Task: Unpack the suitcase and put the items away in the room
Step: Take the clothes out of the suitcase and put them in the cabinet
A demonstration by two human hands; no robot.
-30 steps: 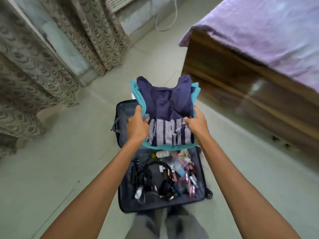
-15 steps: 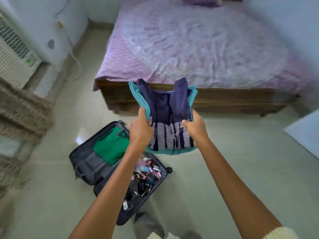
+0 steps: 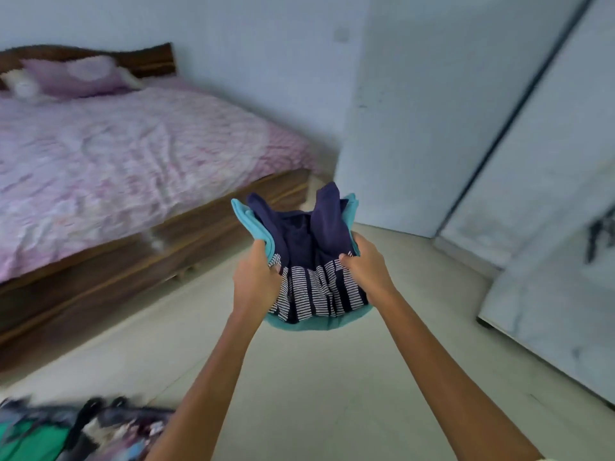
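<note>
Both hands, L (image 3: pixel 256 281) & R (image 3: pixel 366 271), flank folded clothes (image 3: pixel 312 261).

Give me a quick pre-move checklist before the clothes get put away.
1. Left hand gripping the folded clothes: ok.
2. Right hand gripping the other side: ok.
3. Stack held together, teal piece under the navy and striped ones: ok.
4. Floor ahead free of obstacles: ok.
5. White cabinet open to receive them: cannot tell.
6. Suitcase emptied: not ok, items remain.

The folded clothes (image 3: pixel 309 261) were navy, white-striped and teal; the bedsheet (image 3: pixel 116 161) pink-patterned, the bed frame (image 3: pixel 100 277) dark brown.
</note>
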